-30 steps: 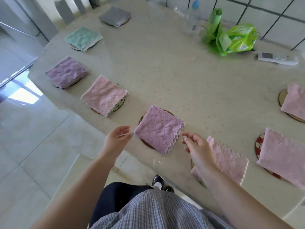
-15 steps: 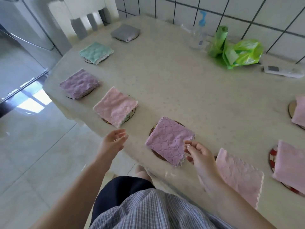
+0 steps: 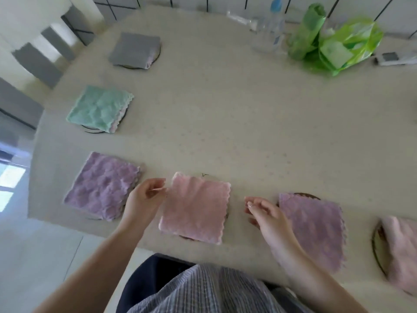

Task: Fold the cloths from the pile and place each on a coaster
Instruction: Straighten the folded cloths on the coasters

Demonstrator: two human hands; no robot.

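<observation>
Beige table [image 3: 225, 132]: folded pink cloth [image 3: 195, 208] hides its coaster; left grip [image 3: 144, 197] and right grip [image 3: 264, 213] loose, empty

We see a matt speckled stone-look table [image 3: 225, 123], a fluffy embossed pink cloth [image 3: 195, 208], plush quilted purple cloth [image 3: 102, 185], nubby mint cloth [image 3: 99, 108], smoother grey cloth [image 3: 134, 50], crinkly glossy green plastic bag [image 3: 338, 46], clear plastic bottle [image 3: 269, 35]

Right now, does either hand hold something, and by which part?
The left hand seems to touch the left edge of the folded pink cloth; a grip cannot be told. The right hand holds nothing.
</observation>
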